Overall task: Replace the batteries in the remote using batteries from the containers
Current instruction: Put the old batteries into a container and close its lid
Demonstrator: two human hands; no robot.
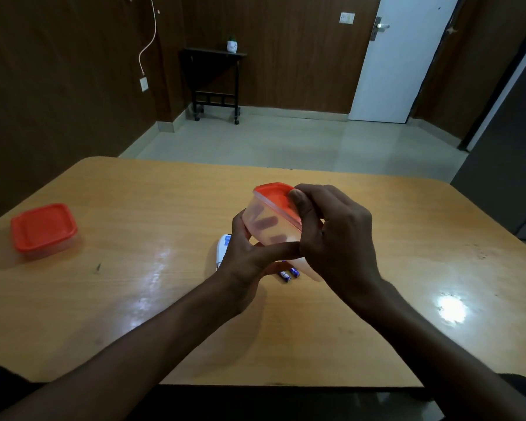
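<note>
Bench (134,299): bare left of hands. Left hand (249,262) and right hand (334,238) gripped lidded container (271,220); contents possibly batteries.

- held container (268,226): translucent, pale peach tint, orange-red lid (275,196)
- second container (44,230): same orange-red lid, clear whitish body
- batteries (289,273) on table: blue with white bands
- remote (223,249): white, small blue patch near top
- table (134,284): light tan wood grain, glossy white glare spots
- walls (58,71): dark brown wood panel
- door (404,56): white
- floor (271,141): pale grey-green tiles
- side stand (213,74): black, with small white pot (232,45)
- cable (149,34) on wall: white
</note>
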